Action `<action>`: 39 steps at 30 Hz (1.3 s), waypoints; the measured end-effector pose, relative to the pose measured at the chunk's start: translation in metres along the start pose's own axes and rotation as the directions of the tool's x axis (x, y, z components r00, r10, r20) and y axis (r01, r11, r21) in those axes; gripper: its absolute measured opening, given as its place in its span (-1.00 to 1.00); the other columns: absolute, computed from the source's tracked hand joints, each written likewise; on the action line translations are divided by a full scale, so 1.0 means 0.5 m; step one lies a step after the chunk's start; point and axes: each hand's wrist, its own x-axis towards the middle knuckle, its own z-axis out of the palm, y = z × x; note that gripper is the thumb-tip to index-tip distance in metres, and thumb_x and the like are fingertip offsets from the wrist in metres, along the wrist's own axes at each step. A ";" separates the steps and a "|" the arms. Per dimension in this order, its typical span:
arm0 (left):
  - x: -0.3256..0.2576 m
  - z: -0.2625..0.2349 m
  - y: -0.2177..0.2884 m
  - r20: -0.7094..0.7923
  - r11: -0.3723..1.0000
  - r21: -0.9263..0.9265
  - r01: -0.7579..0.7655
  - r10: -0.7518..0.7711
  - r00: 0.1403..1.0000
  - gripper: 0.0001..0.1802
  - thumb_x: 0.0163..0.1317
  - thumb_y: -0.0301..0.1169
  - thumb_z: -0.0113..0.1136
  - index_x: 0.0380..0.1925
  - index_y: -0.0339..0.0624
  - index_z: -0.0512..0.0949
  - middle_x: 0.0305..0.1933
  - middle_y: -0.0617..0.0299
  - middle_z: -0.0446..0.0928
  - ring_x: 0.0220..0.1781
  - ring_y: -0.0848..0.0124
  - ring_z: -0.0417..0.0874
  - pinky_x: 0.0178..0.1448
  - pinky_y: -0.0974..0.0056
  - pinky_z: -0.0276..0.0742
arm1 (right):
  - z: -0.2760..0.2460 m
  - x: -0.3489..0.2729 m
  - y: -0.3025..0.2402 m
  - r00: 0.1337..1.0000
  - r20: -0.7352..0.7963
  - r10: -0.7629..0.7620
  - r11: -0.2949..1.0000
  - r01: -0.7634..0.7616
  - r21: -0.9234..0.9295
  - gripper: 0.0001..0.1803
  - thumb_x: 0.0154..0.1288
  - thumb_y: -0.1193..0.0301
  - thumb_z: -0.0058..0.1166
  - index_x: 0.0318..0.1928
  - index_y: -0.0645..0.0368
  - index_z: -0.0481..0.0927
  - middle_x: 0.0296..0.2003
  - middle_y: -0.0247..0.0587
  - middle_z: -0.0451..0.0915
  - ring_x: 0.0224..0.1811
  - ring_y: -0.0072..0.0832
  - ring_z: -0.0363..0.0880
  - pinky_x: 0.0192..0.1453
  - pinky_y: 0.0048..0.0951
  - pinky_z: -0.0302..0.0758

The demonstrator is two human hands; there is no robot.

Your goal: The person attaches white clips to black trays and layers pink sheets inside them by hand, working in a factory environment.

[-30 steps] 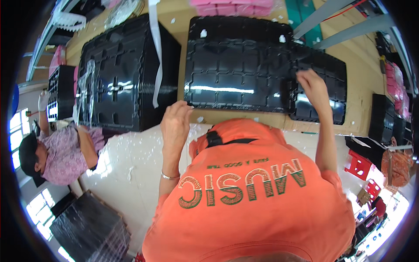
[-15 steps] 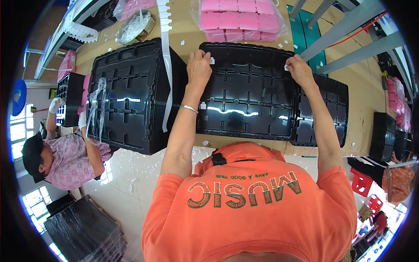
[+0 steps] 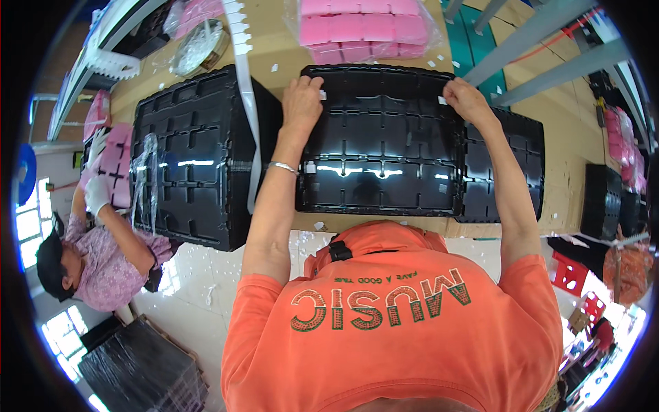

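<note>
A glossy black plastic tray (image 3: 382,141) with moulded compartments lies in front of me. My left hand (image 3: 302,103) is closed at its far left corner, fingers curled against the edge. At the far right corner, my right hand (image 3: 469,100) pinches the edge between thumb and bent fingers. Small white tabs (image 3: 323,95) show beside the fingertips of both hands, and another white tab (image 3: 310,167) sits on the tray's left side. Partly behind my right forearm is a second black tray (image 3: 506,165).
To the left stands a tall stack of black trays (image 3: 182,161) with a white notched strip (image 3: 244,89) beside it. Wrapped pink foam blocks (image 3: 364,27) lie at the back. Grey metal bars (image 3: 535,48) cross the far right. A gloved co-worker (image 3: 110,261) handles a pink sheet (image 3: 117,161).
The view has shifted slightly; my hands stay at the tray's two far corners. At left, the co-worker's gloved hands have gone from a black tray stack to a pink sheet.
</note>
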 end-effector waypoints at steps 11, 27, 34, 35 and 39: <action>0.018 0.012 -0.016 0.046 0.999 0.014 -0.043 0.042 0.998 -0.93 0.02 -0.53 0.22 -0.45 -0.12 0.58 -0.37 0.13 0.51 -0.22 0.14 0.52 -0.10 0.08 0.43 | 0.006 0.011 -0.017 0.995 -0.080 -0.060 0.996 0.055 -0.067 -0.93 0.21 0.44 0.03 -0.35 0.15 0.46 -0.31 -0.13 0.47 -0.18 -0.12 0.51 -0.13 -0.19 0.44; -0.066 -0.091 0.044 -0.322 0.998 -0.002 -0.070 0.066 0.944 -0.93 0.11 -0.48 0.19 -0.38 -0.09 0.53 -0.29 0.22 0.51 -0.23 0.16 0.52 -0.15 0.11 0.38 | -0.010 -0.510 -0.180 0.844 0.532 0.067 0.875 -0.306 0.375 -0.77 0.17 0.43 0.06 -0.13 0.15 0.55 -0.53 -0.02 0.58 -0.43 -0.11 0.60 -0.33 -0.19 0.47; -0.438 -0.309 0.114 0.432 0.957 0.037 0.289 -0.276 0.859 -0.88 0.12 -0.54 0.03 -0.49 -0.19 0.56 -0.44 0.05 0.54 -0.33 0.08 0.61 -0.32 0.05 0.51 | 0.091 -0.190 -0.405 0.957 -0.127 -0.261 0.845 0.290 0.450 -0.91 0.21 0.47 0.07 -0.30 0.18 0.60 -0.37 -0.16 0.44 -0.29 -0.19 0.52 -0.21 -0.24 0.46; -0.475 -0.303 0.120 0.428 0.951 0.041 0.305 -0.293 0.855 -0.88 0.12 -0.54 0.03 -0.49 -0.19 0.56 -0.44 0.05 0.54 -0.33 0.08 0.61 -0.32 0.05 0.51 | 0.118 -0.149 -0.435 0.936 -0.138 -0.324 0.810 0.350 0.470 -0.91 0.18 0.48 0.10 -0.30 0.17 0.61 -0.36 -0.17 0.44 -0.28 -0.19 0.52 -0.21 -0.24 0.47; -0.571 -0.278 0.141 0.557 0.855 0.118 0.506 -0.478 0.679 -0.92 0.16 -0.47 0.13 -0.38 -0.22 0.56 -0.35 0.00 0.59 -0.25 0.07 0.64 -0.25 0.05 0.54 | 0.204 -0.048 -0.499 0.837 -0.173 -0.519 0.791 0.547 0.275 -0.86 0.10 0.45 0.19 -0.30 0.20 0.63 -0.35 -0.19 0.45 -0.24 -0.21 0.52 -0.15 -0.23 0.46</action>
